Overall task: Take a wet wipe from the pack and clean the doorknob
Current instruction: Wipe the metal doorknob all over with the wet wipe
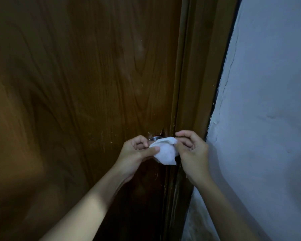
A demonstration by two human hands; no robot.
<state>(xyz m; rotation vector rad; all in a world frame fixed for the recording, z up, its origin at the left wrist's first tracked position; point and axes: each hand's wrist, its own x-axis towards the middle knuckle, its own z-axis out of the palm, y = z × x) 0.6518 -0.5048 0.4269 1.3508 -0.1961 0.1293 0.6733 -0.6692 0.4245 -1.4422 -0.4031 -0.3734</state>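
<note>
A white wet wipe point(165, 152) is draped over the doorknob point(155, 137), of which only a sliver of silver metal shows above the wipe. My left hand point(137, 153) pinches the wipe's left edge with thumb and fingers. At the wipe's right edge, my right hand point(192, 150) grips it with curled fingers. Both hands press the wipe around the knob. The pack of wipes is not in view.
The knob sits on a dark brown wooden door point(85, 84), close to its right edge. The brown door frame point(198, 66) runs beside it, and a rough white wall point(268, 119) fills the right side.
</note>
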